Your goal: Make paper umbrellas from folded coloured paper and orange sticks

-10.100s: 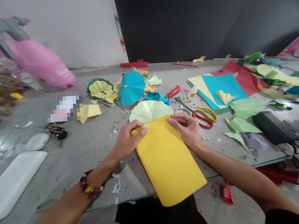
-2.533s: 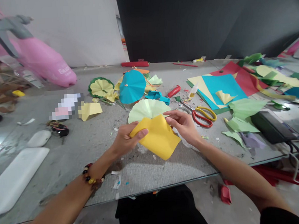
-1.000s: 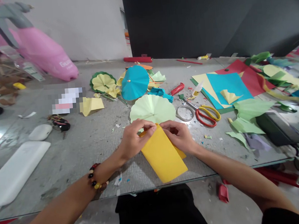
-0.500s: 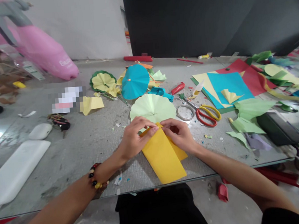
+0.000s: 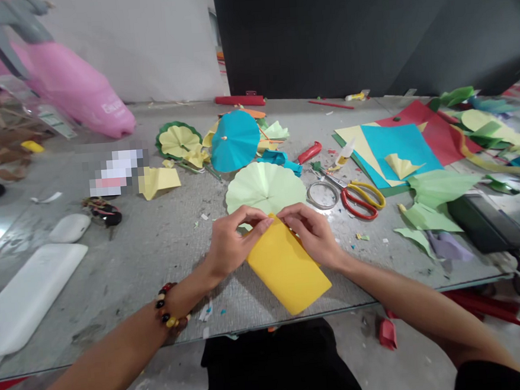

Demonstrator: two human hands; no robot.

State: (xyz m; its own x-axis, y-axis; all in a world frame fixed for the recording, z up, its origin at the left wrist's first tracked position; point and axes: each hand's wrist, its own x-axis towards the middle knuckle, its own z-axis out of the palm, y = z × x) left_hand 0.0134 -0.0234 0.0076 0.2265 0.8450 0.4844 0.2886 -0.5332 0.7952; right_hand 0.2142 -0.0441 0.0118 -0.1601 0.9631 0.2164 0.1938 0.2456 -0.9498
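Observation:
A folded sheet of yellow paper (image 5: 289,270) slants across the table's front part, its lower corner close to the edge. At its far end, my left hand (image 5: 235,239) pinches the left corner between thumb and fingers. My right hand (image 5: 311,234) is closed on the same end, just to the right, with the two hands' fingertips almost meeting. Right behind them lies a pale green scalloped paper disc (image 5: 266,185), its near rim partly hidden by my fingers. Farther back stands a blue paper cone (image 5: 235,140) like a small parasol.
Scissors (image 5: 360,200) with red and yellow handles and a wire coil (image 5: 323,195) lie to the right. Beyond them are coloured sheets (image 5: 399,149) and a black power bank (image 5: 488,220). On the left are a white device (image 5: 35,294), keys (image 5: 105,213) and a pink spray bottle (image 5: 78,89).
The yellow paper's top layer has swung right over the lower one, so the two now nearly line up. My right hand's fingers have shifted slightly along the far end.

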